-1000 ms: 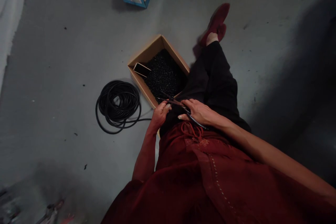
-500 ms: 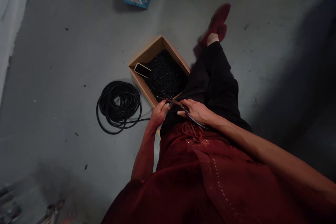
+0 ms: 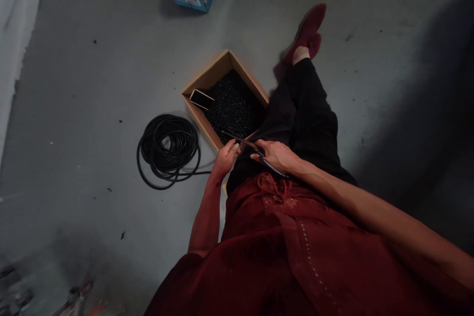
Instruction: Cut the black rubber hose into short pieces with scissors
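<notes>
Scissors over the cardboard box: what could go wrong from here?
The long dark metal scissors sit between the left hand and right hand; their tips, beside the left fingers, could nick them. Small black pieces in the tan cardboard box could also bury the flat black phone lying on them.

Dark red embroidered tunic (image 3: 296, 256), black trousers (image 3: 307, 118), red suede shoes (image 3: 307, 32)

Left hand (image 3: 225, 159) curled closed, right hand (image 3: 277, 156) just beside it — palm down, right arm (image 3: 359, 202) outstretched
</notes>
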The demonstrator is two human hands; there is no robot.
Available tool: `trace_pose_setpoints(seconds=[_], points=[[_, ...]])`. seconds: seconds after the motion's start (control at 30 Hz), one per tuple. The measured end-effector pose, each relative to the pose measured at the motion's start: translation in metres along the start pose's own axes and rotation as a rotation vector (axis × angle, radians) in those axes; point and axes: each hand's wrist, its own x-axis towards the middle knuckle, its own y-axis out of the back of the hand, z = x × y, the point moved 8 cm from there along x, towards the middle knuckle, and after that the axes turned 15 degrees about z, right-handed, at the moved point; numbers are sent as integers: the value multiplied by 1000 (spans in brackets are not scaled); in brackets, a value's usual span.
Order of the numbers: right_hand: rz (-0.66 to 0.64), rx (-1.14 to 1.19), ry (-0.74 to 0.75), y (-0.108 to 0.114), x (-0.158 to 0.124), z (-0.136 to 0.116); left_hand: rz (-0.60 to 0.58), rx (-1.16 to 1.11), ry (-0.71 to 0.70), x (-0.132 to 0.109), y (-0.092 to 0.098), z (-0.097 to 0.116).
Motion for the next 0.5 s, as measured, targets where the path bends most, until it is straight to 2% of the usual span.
trace_pose_setpoints(seconds=[0.2, 0.37, 0.5], points=[[-60, -77, -58, -8, 12, 7, -13, -74, 66, 10, -8, -24], [-107, -150, -94, -13, 23, 11, -99, -202, 133, 18, -22, -51], [-103, -186, -105, -12, 30, 10, -69, -226, 171, 25, -25, -73]])
